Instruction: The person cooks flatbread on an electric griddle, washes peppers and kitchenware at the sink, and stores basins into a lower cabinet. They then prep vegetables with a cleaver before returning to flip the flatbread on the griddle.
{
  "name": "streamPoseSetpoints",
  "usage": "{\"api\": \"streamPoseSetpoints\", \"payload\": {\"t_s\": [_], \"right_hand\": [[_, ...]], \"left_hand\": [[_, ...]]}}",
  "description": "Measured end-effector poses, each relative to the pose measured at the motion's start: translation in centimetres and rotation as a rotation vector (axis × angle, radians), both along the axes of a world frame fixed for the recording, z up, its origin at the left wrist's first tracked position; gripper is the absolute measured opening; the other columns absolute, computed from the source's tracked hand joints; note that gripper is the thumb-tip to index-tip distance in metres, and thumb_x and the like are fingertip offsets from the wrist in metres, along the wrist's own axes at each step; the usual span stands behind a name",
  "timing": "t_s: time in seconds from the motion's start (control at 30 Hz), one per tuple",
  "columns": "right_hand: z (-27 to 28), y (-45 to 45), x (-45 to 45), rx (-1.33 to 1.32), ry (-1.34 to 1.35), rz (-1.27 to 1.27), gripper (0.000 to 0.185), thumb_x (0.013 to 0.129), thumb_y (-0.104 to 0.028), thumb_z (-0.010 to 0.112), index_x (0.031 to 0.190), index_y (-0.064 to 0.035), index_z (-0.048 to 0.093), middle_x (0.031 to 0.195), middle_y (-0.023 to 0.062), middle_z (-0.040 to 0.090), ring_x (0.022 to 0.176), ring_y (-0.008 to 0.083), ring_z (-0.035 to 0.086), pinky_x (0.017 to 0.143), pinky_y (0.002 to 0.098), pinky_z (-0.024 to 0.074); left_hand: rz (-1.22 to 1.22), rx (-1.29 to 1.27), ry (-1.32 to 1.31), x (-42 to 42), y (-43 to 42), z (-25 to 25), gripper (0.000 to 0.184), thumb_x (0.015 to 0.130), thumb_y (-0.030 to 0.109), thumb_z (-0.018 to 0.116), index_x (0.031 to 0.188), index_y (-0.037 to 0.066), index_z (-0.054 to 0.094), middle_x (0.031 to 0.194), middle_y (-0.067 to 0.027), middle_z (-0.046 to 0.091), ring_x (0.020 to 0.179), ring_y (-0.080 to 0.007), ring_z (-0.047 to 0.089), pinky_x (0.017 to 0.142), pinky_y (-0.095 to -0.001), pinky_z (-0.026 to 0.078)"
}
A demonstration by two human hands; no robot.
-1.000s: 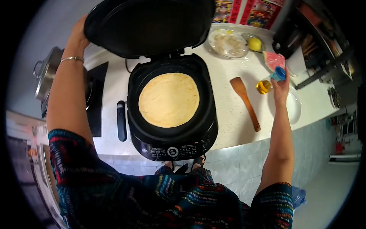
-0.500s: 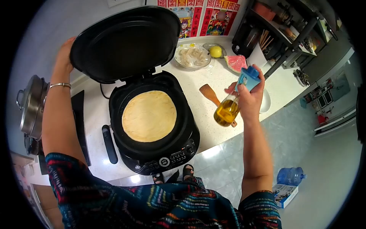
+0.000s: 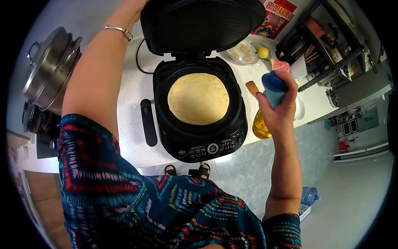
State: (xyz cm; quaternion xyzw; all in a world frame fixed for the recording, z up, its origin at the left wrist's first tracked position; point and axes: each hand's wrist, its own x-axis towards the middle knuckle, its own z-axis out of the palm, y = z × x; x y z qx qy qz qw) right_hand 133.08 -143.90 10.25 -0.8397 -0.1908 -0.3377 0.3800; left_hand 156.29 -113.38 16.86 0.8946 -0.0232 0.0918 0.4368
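A round pale flatbread lies in the black electric griddle, whose lid stands raised. My left hand is at the lid's left edge, partly cut off by the top of the view, its fingers mostly hidden. In my right hand is an oil bottle with a blue top and yellow oil inside, held to the right of the griddle. Behind the bottle, a wooden spatula shows only in part.
Steel pots stand at the left. A black handle lies left of the griddle. Behind my right hand are a covered plate, a yellow fruit, a watermelon piece and a black shelf.
My right hand has lifted the oil bottle from the counter's right side and brought it nearer the griddle. My left hand stays at the raised lid. The camera view has shifted.
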Motion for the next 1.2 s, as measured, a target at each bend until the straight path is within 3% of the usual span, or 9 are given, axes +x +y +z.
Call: {"api": "streamPoseSetpoints", "payload": {"t_s": [0.1,0.17,0.27,0.4,0.7,0.77,0.9,0.97,1.2], "right_hand": [[0.6,1.1,-0.1,-0.066,0.015,-0.031,0.054,0.062,0.003,0.064,0.109,-0.0076,0.041,0.099,0.0107,0.052,0.092,0.0214,0.052,0.082,0.0300,0.0404],[0.7,1.6,-0.1,-0.102,0.026,-0.038,0.053,0.062,0.003,0.064,0.109,-0.0078,0.041,0.098,0.0104,0.052,0.091,0.0213,0.053,0.082,0.0297,0.0406],[0.7,2.2,0.0,-0.096,0.015,-0.063,0.053,0.062,0.004,0.064,0.108,-0.0083,0.041,0.099,0.0095,0.052,0.091,0.0212,0.053,0.081,0.0290,0.0410],[0.3,2.7,0.4,-0.088,0.032,-0.016,0.052,0.062,0.005,0.063,0.108,-0.0088,0.041,0.097,0.0091,0.053,0.090,0.0225,0.054,0.080,0.0295,0.0413],[-0.8,2.5,0.8,-0.042,0.119,-0.023,0.050,0.063,0.004,0.062,0.106,-0.0100,0.041,0.094,0.0115,0.052,0.088,0.0273,0.055,0.076,0.0322,0.0429],[-1.1,2.3,1.1,-0.007,0.165,-0.026,0.049,0.064,0.003,0.062,0.106,-0.0102,0.041,0.093,0.0123,0.052,0.088,0.0289,0.055,0.076,0.0331,0.0433],[-1.7,1.7,2.0,-0.133,0.194,-0.173,0.047,0.065,0.002,0.061,0.106,-0.0106,0.042,0.093,0.0141,0.052,0.088,0.0330,0.054,0.073,0.0360,0.0443],[-2.2,1.1,2.4,-0.166,0.220,-0.223,0.046,0.065,0.002,0.061,0.105,-0.0109,0.042,0.094,0.0145,0.052,0.088,0.0340,0.054,0.073,0.0368,0.0445],[-2.2,-0.2,3.4,-0.114,0.185,-0.269,0.045,0.067,0.000,0.059,0.107,-0.0115,0.041,0.099,0.0141,0.051,0.089,0.0336,0.053,0.075,0.0383,0.0434]], "left_hand": [[-0.177,0.237,-0.266,2.3,1.7,-1.9,0.017,0.077,0.012,0.047,0.068,0.007,0.060,0.064,-0.0100,0.058,0.064,-0.0190,0.056,0.057,-0.0311,0.044],[-0.127,0.994,-0.868,2.1,2.1,-2.1,0.012,0.071,0.016,0.050,0.064,0.011,0.059,0.065,-0.0084,0.058,0.064,-0.0216,0.056,0.059,-0.0312,0.045],[-0.015,1.175,-0.803,1.3,1.5,-1.7,0.010,0.068,0.020,0.052,0.063,0.015,0.059,0.067,-0.0068,0.059,0.068,-0.0216,0.056,0.062,-0.0302,0.045],[-0.008,1.000,-0.769,4.3,2.5,-3.3,0.011,0.068,0.020,0.051,0.062,0.016,0.060,0.066,-0.0063,0.059,0.068,-0.0221,0.057,0.063,-0.0303,0.046],[0.006,1.197,-0.627,1.8,1.3,-1.7,0.012,0.069,0.019,0.051,0.066,0.014,0.061,0.067,-0.0089,0.059,0.070,-0.0245,0.058,0.062,-0.0335,0.047],[-0.051,1.090,-0.887,3.0,2.4,-2.8,0.013,0.070,0.019,0.050,0.065,0.012,0.060,0.069,-0.0101,0.059,0.067,-0.0254,0.058,0.060,-0.0352,0.047],[-0.036,0.911,-0.732,3.6,2.5,-3.6,0.012,0.073,0.013,0.050,0.065,0.008,0.058,0.066,-0.0108,0.058,0.059,-0.0239,0.056,0.054,-0.0352,0.046],[-0.168,-0.485,-0.163,0.7,0.6,-2.2,0.012,0.076,0.007,0.049,0.066,0.006,0.055,0.063,-0.0089,0.055,0.054,-0.0197,0.052,0.048,-0.0336,0.043],[-0.157,-0.459,-0.212,0.2,0.4,-2.2,0.011,0.076,0.004,0.050,0.065,0.005,0.053,0.058,-0.0053,0.052,0.051,-0.0150,0.048,0.045,-0.0313,0.039]]}}
